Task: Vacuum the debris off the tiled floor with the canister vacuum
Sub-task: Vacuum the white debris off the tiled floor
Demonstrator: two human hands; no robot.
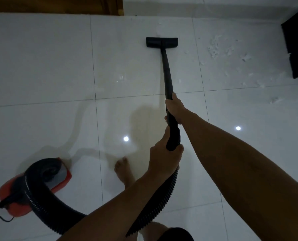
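Observation:
A black vacuum wand (167, 73) runs from my hands to a flat black floor head (161, 42) that rests on the white tiled floor (40, 63) far ahead. My right hand (174, 106) grips the wand higher up. My left hand (163, 153) holds the curved handle where the ribbed black hose (155, 202) joins. The hose loops back to the red canister vacuum (14, 204) at the lower left. White scraps of debris (219, 49) lie scattered to the right of the floor head.
A dark piece of furniture (297, 47) stands at the right edge next to the debris. A brown wooden door (54, 5) lies along the far wall. My bare foot (124, 171) is planted below the wand. A thin power cord (0, 217) trails from the canister.

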